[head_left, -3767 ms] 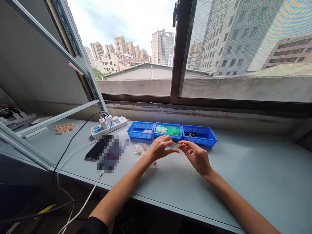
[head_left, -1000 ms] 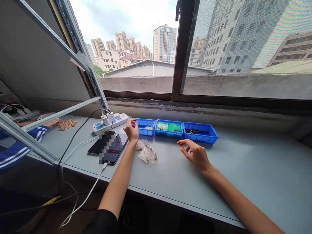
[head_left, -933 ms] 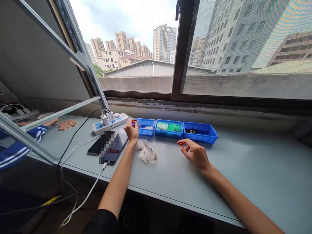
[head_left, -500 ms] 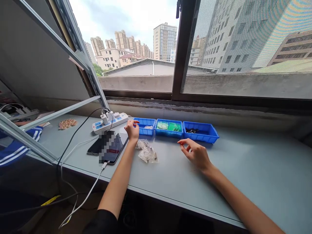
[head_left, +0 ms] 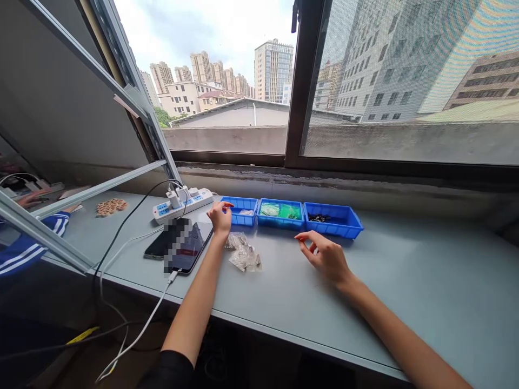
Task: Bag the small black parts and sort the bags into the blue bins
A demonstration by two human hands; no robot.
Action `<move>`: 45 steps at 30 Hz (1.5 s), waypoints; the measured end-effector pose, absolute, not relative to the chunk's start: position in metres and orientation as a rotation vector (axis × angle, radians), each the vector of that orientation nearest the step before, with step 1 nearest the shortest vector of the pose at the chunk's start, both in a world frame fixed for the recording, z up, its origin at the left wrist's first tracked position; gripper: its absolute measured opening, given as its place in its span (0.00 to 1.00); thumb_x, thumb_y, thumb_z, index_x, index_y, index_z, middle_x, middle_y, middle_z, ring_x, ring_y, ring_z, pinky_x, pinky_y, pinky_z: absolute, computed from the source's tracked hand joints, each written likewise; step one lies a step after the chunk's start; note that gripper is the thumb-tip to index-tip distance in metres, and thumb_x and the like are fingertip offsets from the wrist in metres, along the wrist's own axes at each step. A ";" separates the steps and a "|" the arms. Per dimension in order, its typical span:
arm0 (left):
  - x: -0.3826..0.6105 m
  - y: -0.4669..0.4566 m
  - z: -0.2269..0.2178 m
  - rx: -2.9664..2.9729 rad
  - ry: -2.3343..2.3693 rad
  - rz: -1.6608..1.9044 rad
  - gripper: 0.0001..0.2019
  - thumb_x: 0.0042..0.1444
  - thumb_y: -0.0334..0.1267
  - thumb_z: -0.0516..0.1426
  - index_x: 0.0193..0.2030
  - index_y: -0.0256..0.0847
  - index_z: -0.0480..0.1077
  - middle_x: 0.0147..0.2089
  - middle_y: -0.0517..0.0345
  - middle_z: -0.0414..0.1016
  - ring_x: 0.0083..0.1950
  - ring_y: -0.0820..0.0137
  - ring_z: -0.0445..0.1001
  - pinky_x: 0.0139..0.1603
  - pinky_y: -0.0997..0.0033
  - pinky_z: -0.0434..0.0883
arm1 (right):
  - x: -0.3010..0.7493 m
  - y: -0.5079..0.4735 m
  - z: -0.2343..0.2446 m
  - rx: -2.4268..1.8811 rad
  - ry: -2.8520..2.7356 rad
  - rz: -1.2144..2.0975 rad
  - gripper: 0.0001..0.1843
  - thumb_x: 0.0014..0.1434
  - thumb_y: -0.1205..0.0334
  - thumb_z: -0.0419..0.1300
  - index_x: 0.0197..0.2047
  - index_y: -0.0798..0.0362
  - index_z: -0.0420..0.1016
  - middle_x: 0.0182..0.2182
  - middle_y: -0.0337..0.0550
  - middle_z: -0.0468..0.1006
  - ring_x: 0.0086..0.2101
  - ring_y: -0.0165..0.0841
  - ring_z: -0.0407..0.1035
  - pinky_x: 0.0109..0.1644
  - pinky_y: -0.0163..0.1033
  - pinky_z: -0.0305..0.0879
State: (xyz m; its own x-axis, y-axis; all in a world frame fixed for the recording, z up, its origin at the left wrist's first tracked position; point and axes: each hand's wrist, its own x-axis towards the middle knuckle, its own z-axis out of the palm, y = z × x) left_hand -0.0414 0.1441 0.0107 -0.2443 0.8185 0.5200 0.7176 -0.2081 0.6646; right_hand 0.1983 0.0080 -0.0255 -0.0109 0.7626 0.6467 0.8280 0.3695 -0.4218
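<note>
My left hand [head_left: 221,218] is at the left end of a row of three blue bins, its loosely curled fingers apart at the edge of the left bin [head_left: 245,220]. No object shows in it. My right hand [head_left: 324,255] hovers or rests over the table in front of the right bin [head_left: 344,229], thumb and fingers curved, apart and holding nothing. Small clear plastic bags [head_left: 245,256] with tiny parts inside lie between my hands. Pale and green packets [head_left: 280,209] fill the middle bin [head_left: 280,222]; small black pieces [head_left: 319,218] sit in the right bin.
Left of my forearm lie a tablet [head_left: 194,251] and a phone [head_left: 158,243]. A white power strip [head_left: 184,205] stands behind them, with cables over the table edge. A metal frame [head_left: 103,189] crosses the left side. Beyond it are small tan pieces [head_left: 111,207] and a person's blue sleeve [head_left: 36,243].
My hands and the things on the table hold the same places. At the far left, the other person's hand has come into view near the back. The view has shifted very slightly.
</note>
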 end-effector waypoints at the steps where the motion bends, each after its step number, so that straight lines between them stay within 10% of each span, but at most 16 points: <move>1: -0.041 0.144 0.011 1.866 1.906 1.447 0.13 0.47 0.22 0.51 0.25 0.41 0.73 0.33 0.58 0.77 0.34 0.67 0.74 0.48 0.63 0.65 | 0.198 0.008 -0.025 -1.398 -1.779 -0.099 0.12 0.58 0.61 0.50 0.34 0.49 0.75 0.26 0.35 0.78 0.17 0.26 0.67 0.21 0.31 0.59; 30: -0.036 0.144 0.008 2.055 1.988 1.141 0.12 0.55 0.35 0.53 0.44 0.40 0.73 0.46 0.49 0.76 0.51 0.57 0.70 0.54 0.56 0.58 | 0.199 0.008 -0.024 -1.421 -1.811 -0.082 0.10 0.57 0.63 0.51 0.34 0.49 0.74 0.27 0.35 0.78 0.18 0.26 0.67 0.22 0.31 0.58; 45: -0.031 0.133 0.018 2.129 1.860 1.379 0.07 0.49 0.27 0.56 0.30 0.43 0.72 0.42 0.55 0.73 0.50 0.63 0.70 0.54 0.60 0.57 | 0.199 0.009 -0.026 -1.411 -1.825 -0.058 0.11 0.57 0.63 0.50 0.34 0.48 0.74 0.29 0.36 0.78 0.18 0.25 0.66 0.22 0.31 0.59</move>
